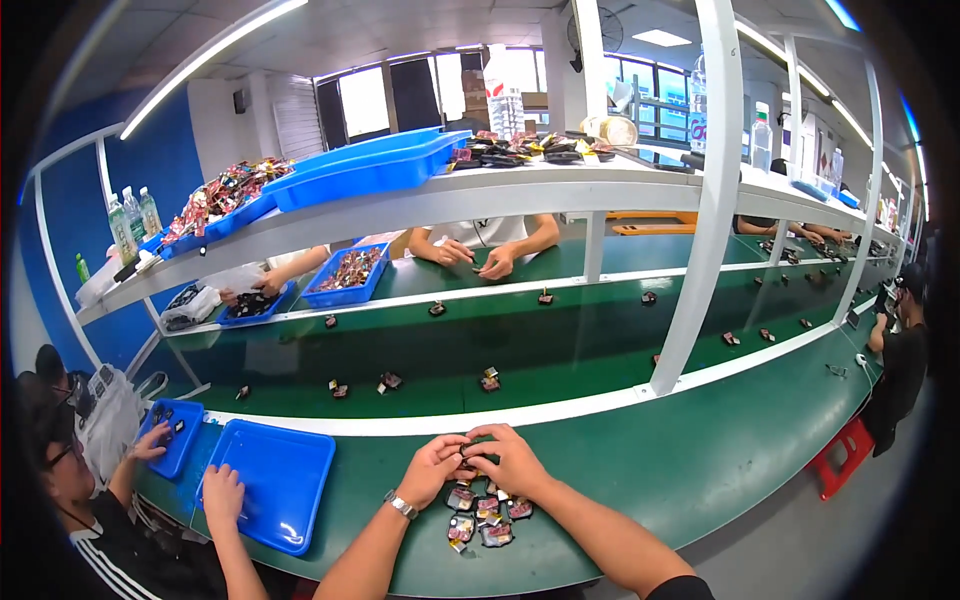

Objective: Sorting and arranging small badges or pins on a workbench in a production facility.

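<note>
With left hand (430,470) and right hand (510,462) both curled nearly closed, pinching a small dark piece (464,455) just beyond the clustered parts (488,507) on the green bench (640,480). Could perhaps slip, if gripped unevenly, and get mixed among those.

Greens, blues and whites are shown most widely, with small touches of red.

The near workbench top (640,500) is coloured mid-green, and a darker, glossy green is shown by the conveyor belt (560,365) beyond it; the two are divided by a white rail (520,414). Plain bright blue is carried by the large tray (285,475) and the smaller tray (177,458) at near left. The small assemblies (497,536) on the near bench are patterned in black, grey, dull red and pale yellow. The black shirt (150,570) at near left is marked with white stripes. Red is seen on the stool (856,448) at right, silver on the wristwatch (402,505), deep blue on the far-left wall (165,150).
</note>
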Demonstrator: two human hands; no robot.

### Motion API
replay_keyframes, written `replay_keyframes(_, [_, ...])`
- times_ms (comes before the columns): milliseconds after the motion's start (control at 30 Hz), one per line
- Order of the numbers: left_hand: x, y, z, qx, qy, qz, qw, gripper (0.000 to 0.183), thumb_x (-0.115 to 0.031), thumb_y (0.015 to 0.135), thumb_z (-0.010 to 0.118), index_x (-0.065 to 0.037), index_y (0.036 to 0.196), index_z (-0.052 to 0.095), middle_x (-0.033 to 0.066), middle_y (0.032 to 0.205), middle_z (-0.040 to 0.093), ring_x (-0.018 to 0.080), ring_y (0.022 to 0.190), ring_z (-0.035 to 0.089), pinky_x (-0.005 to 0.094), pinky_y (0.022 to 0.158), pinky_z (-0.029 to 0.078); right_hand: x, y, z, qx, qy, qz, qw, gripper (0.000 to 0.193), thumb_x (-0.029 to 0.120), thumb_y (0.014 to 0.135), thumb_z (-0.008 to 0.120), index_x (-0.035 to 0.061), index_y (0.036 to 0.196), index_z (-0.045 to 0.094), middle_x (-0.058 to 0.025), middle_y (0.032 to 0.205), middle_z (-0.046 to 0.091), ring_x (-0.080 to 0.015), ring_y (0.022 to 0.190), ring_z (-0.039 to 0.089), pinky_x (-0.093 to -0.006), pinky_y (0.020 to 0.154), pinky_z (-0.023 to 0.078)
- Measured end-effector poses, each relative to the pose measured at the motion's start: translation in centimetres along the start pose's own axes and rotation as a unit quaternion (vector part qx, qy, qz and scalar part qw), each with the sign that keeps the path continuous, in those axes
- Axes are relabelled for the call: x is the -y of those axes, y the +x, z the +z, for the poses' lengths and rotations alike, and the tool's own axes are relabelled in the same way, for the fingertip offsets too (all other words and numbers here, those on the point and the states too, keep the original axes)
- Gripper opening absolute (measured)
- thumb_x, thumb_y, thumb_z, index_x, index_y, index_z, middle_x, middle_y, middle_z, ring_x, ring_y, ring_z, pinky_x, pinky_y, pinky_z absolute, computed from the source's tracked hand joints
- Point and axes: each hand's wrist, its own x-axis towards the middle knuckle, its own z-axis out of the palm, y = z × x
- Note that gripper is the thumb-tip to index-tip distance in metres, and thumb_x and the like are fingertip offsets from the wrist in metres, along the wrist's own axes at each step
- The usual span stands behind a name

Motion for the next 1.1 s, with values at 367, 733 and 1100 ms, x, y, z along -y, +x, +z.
replay_keyframes(367, [-0.1, -0.3, -0.2, -0.005, -0.032, 0.014, 0.999, 0.028, -0.001, 0.096, 0.049, 0.002, 0.124, 0.049, 0.0189, 0.117, 0.062, 0.0228, 0.102, 0.065, 0.0321, 0.088, 0.057, 1.2, -0.1, 0.5, -0.033, -0.021, -0.006, 0.999, 0.016, 0.007, 0.079, 0.069, 0.0087, 0.094, 0.072, -0.0063, 0.119, 0.061, -0.0283, 0.114, 0.053, -0.0387, 0.097, 0.045])
replay_keyframes(733, [0.1, -0.3, 0.0, -0.029, -0.066, 0.037, 0.997, 0.027, 0.000, 0.096, 0.051, 0.004, 0.123, 0.049, 0.0169, 0.117, 0.061, 0.0244, 0.105, 0.064, 0.0356, 0.090, 0.057, 2.2, 0.3, 0.5, -0.061, -0.014, -0.070, 0.996, 0.019, 0.003, 0.076, 0.068, 0.0059, 0.094, 0.070, -0.0098, 0.119, 0.060, -0.0310, 0.117, 0.052, -0.0396, 0.098, 0.044])
replay_keyframes(1100, [0.3, -0.2, 0.1, -0.049, -0.024, 0.039, 0.998, 0.029, 0.001, 0.096, 0.048, 0.005, 0.125, 0.047, 0.0183, 0.117, 0.061, 0.0248, 0.104, 0.065, 0.0351, 0.090, 0.057, 1.7, 0.3, 0.6, -0.043, -0.001, -0.050, 0.998, 0.019, 0.004, 0.078, 0.067, 0.0054, 0.097, 0.069, -0.0101, 0.121, 0.058, -0.0316, 0.116, 0.051, -0.0399, 0.095, 0.046])
